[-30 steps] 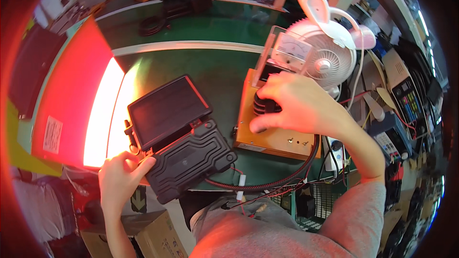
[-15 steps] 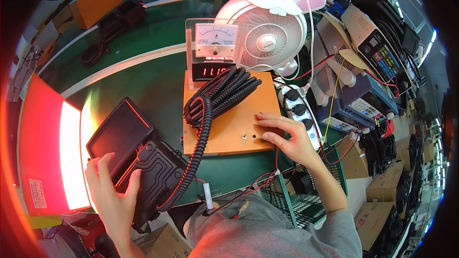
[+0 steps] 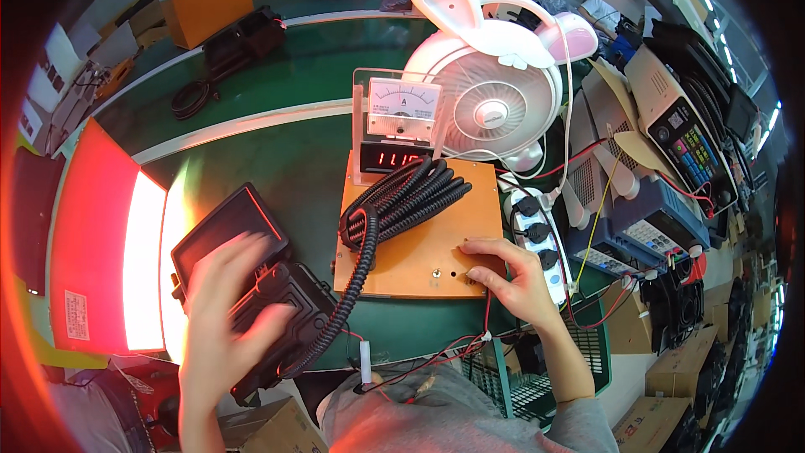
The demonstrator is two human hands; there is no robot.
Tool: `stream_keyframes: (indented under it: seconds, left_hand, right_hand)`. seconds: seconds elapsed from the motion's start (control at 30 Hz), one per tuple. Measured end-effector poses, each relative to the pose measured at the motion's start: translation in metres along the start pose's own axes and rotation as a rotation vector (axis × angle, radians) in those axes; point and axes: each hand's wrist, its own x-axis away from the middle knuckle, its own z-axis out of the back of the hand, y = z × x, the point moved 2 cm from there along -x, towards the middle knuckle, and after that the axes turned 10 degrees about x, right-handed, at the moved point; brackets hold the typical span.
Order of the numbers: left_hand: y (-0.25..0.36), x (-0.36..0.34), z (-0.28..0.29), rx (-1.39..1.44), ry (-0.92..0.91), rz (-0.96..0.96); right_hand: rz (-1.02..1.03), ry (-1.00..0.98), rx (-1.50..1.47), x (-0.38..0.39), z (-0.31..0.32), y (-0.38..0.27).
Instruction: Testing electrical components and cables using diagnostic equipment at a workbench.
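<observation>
My left hand (image 3: 231, 310), motion-blurred, is open over a black ridged case (image 3: 285, 323) with its screen-like lid (image 3: 214, 218) raised. My right hand (image 3: 520, 281) rests at the lower right of an orange box (image 3: 394, 268), fingers apart, thumb tip at its controls beside a small toggle switch (image 3: 436, 273). A coiled black corrugated hose (image 3: 419, 197) lies on the box and runs down to the case. Behind the coil, a clear stand holds an analog meter (image 3: 401, 105) above a red-digit display (image 3: 387, 157). A glowing red-and-white panel (image 3: 92, 243) stands at left.
A white rabbit-eared fan (image 3: 495, 92) stands behind the box. At right are a power strip (image 3: 537, 239), bench instruments (image 3: 688, 151) and tangled wires. The green bench (image 3: 293, 75) bears an orange carton (image 3: 201, 8) farther back. A green crate (image 3: 579, 377) and cardboard boxes (image 3: 675, 361) sit below.
My right hand has let go of the coiled hose and moved to the box's lower right, uncovering the display. My left hand has moved from the case's edge to over it. The view has shifted.
</observation>
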Motion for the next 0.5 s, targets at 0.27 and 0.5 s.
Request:
stream_keyframes:
  seconds: [0.27, 0.5]
  left_hand:
    - [0.005, -0.060, -0.057, 0.130, -0.243, -0.206]
    - [0.000, -0.051, -0.063, 0.134, -0.078, -0.252]
  right_hand:
    - [0.246, 0.115, 0.233, 0.014, -0.016, -0.012]
    - [0.503, 0.296, 0.361, 0.027, -0.032, 0.001]
